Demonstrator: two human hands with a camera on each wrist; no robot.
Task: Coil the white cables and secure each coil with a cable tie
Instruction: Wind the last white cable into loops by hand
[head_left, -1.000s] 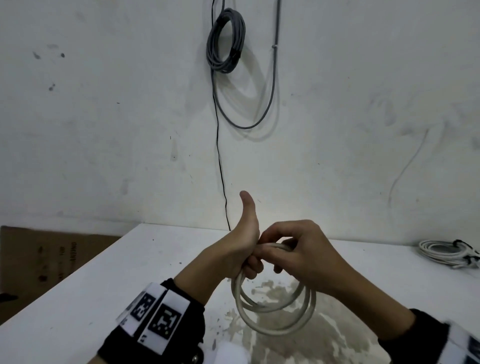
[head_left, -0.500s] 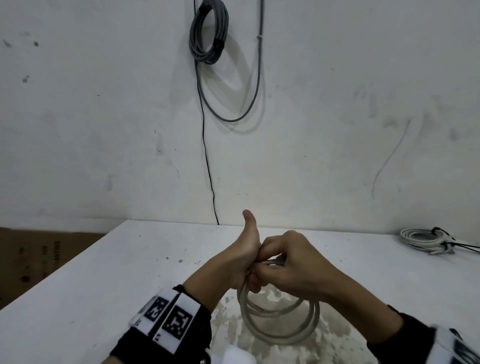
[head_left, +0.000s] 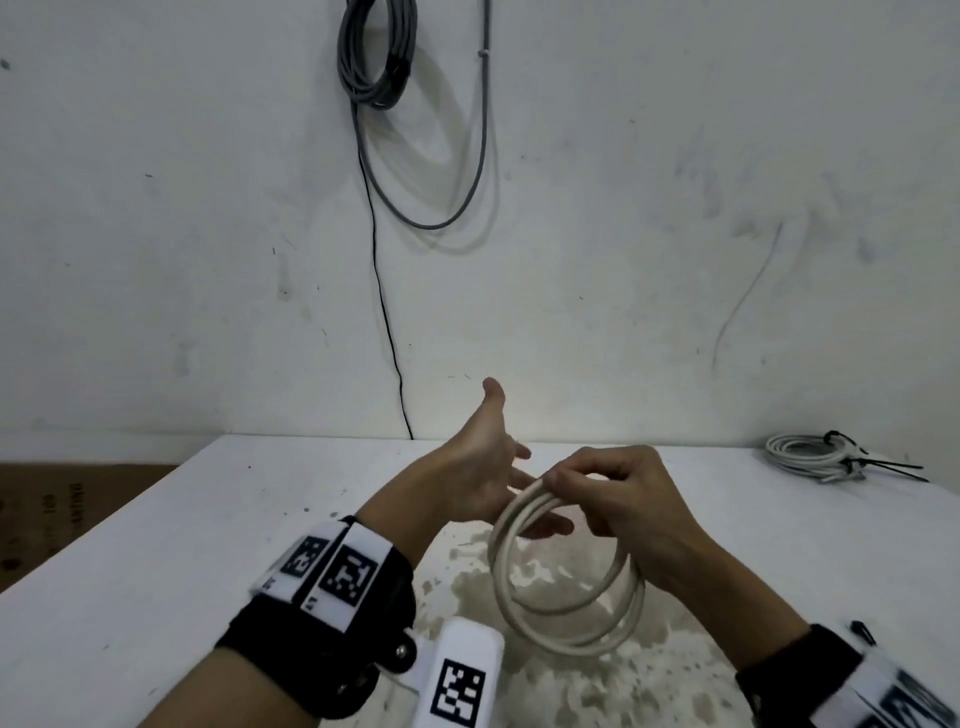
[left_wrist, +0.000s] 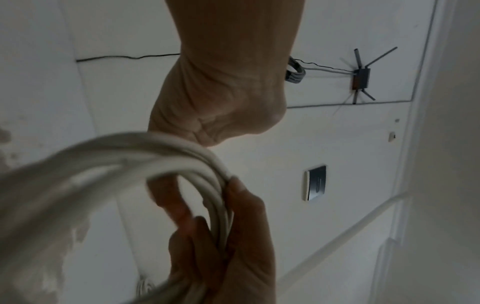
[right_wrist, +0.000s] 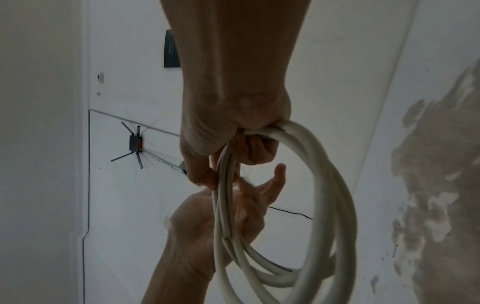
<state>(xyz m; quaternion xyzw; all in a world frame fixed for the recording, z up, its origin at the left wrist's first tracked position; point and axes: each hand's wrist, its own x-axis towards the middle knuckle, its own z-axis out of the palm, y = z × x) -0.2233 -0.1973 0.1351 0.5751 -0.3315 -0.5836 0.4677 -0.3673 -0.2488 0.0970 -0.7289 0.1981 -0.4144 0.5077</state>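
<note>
White cable coil (head_left: 563, 618): smooth, matt plastic sheath. Table (head_left: 208, 525): matt white top, worn rough patch. Wall (head_left: 623, 208): matt, scuffed.

— What does the person wear on the left wrist?
— A black strap (head_left: 317, 642) with white blocks (head_left: 332, 569) on top; each block has a black square code. A metal screw (head_left: 401, 650) is on its side, and one more white coded block (head_left: 460, 675) is mounted beside it.
— And the right wrist?
— A black cuff (head_left: 800, 675) with a white coded block (head_left: 898, 701), blurred. Both hands are bare.
</note>
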